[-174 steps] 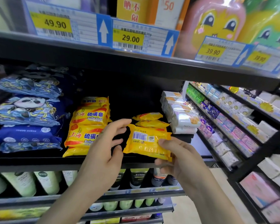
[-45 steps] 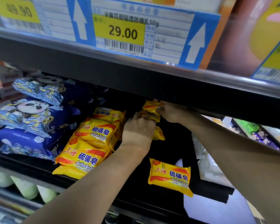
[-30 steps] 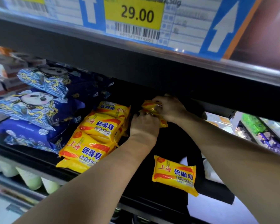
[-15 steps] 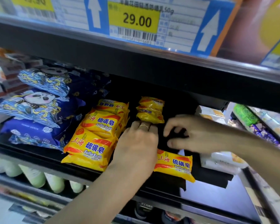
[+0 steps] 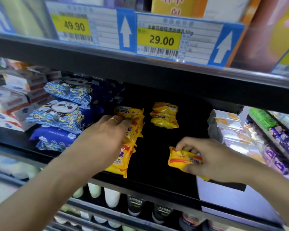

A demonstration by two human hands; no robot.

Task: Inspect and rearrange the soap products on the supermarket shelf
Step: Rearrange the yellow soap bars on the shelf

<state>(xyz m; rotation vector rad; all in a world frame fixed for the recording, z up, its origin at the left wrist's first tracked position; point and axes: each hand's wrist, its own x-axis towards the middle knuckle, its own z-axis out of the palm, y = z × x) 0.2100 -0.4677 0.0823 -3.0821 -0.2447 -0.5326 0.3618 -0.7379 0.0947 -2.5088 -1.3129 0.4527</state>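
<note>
While left hand rests on soap stack, right hand pinching soap bar.

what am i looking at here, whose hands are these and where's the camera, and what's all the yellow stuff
There is no machine: these are a person's two bare hands, filmed by a wide-angle camera worn on their head, looking forward and down. They stand at a supermarket shelf and tidy soap.

The yellow things are wrapped sulfur soap bars. The left hand, with a ring on one finger, rests on the tall yellow stack. The right hand pinches a single soap bar near the shelf's front edge. A smaller yellow pile sits further back.

Left of the stack lie blue panda-print packs; to the right, shiny clear-wrapped packs. Above hang price tags, one reading 29.00.
</note>
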